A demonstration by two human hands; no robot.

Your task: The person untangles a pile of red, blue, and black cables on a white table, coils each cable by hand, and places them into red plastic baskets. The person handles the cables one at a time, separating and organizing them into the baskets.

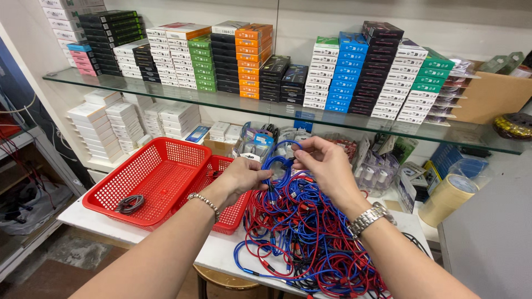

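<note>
Two bare forearms reach in from the near edge, and the left hand [242,176] (beaded bracelet at the wrist) is closed around the lower part of a blue cable loop [277,163], while the right hand [327,166], wearing a metal watch, pinches the top of that same loop between its fingertips [299,150]. The hands sit just beside each other, both gripping the coil, which is lifted above the tangled pile of red and blue cables [302,232] spread over the near right of the white table [221,249]. To the left, a red plastic basket [152,180] holds one dark coiled cable [130,204], with a second red basket [230,213] tucked behind it, partly under the left wrist. Far across, a glass shelf [233,102] carries stacked coloured boxes [252,61]; a roll of tan tape [446,199] stands at the right.
</note>
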